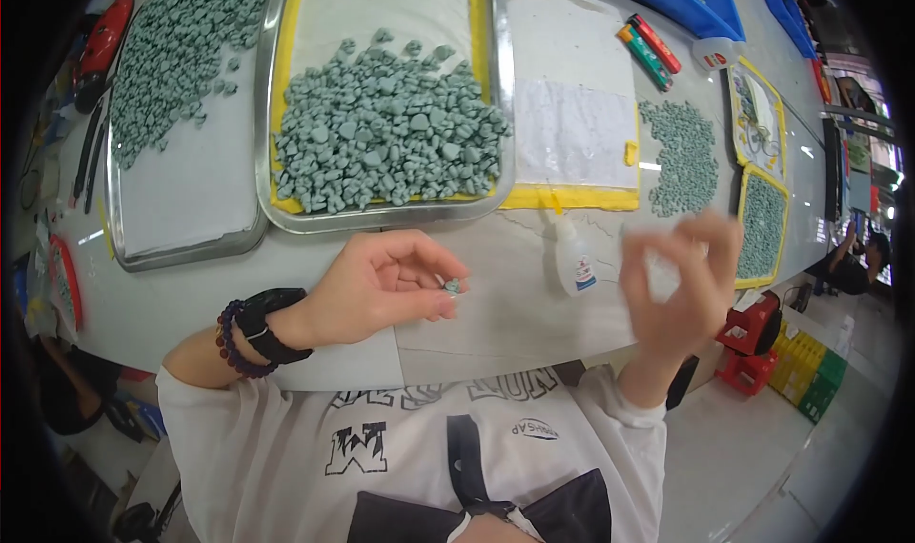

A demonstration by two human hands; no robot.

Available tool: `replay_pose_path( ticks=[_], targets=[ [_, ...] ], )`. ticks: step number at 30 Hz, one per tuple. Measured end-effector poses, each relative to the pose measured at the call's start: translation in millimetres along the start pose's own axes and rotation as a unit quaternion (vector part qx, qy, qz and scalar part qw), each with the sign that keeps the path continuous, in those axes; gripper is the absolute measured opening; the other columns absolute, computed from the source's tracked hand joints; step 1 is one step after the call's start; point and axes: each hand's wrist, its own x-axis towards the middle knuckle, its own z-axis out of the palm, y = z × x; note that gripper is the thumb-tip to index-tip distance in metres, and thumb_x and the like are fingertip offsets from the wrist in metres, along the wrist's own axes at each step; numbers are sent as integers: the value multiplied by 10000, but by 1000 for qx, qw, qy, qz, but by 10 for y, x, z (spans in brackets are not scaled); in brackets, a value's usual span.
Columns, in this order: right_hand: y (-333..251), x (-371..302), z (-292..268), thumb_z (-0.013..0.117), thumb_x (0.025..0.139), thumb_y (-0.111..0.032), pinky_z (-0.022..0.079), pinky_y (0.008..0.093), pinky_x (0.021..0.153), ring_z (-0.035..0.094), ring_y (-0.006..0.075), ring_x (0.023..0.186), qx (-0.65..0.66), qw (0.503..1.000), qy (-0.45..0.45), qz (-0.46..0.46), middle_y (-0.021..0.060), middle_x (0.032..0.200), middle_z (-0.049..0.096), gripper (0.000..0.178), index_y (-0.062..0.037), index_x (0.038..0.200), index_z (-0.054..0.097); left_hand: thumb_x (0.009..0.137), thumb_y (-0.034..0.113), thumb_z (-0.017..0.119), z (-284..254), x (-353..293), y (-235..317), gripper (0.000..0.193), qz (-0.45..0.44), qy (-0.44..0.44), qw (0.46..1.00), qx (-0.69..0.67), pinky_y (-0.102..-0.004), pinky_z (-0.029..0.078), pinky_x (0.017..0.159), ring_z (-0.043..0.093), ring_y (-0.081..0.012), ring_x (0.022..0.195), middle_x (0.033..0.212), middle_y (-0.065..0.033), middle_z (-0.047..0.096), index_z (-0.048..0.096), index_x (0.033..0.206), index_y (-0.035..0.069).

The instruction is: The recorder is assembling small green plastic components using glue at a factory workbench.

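Just in front of the metal tray, my left hand (386,290) is closed, its thumb and fingers pinching a small grey-green stone (452,285) at the tips. My right hand (679,278) is raised at the right of the table and blurred by motion. Its thumb and forefinger curl together in a ring, and anything between the tips is too smeared to make out. Between the hands, closer to the right one, is a white squeeze bottle (575,257) with a yellow nozzle. The metal tray (381,221), edged inside with yellow tape, carries a heap of similar stones (391,138).
A second metal tray (195,247) with stones is at left. Smaller stones (684,157) lie at right, beside a yellow-edged tray (765,228). Red and green lighters (648,52) lie near a blue bin (701,14). A yellow-taped sheet (572,152) covers the table's middle.
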Motion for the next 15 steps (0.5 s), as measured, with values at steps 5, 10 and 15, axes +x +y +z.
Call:
replay_pose_path(
  ticks=[5, 10, 15],
  targets=[
    [-521, -330, 291, 712, 541, 31, 376, 309, 651, 468, 186, 702, 305, 939, -141, 76, 13, 758, 478, 278, -73, 795, 670, 801, -87, 599, -1, 33, -30, 250, 41, -9, 999, 2, -284, 505, 862, 610, -175, 972, 1053, -135, 609, 566, 1044, -38],
    [-558, -503, 513, 710, 599, 42, 385, 269, 618, 470, 167, 709, 399, 893, -100, 182, 30, 787, 474, 227, -50, 803, 670, 800, -97, 592, 6, 3, -59, 285, 69, -14, 998, 5, -286, 498, 874, 596, -174, 1004, 1076, -131, 600, 568, 1078, -42],
    [-562, -537, 550, 710, 629, 36, 379, 251, 598, 470, 158, 720, 393, 894, -106, 189, 43, 807, 467, 199, -38, 809, 668, 802, -112, 578, 15, -20, -95, 300, 99, -13, 995, 14, -283, 493, 879, 579, -167, 1032, 1089, -126, 591, 573, 1094, -43]
  ],
)
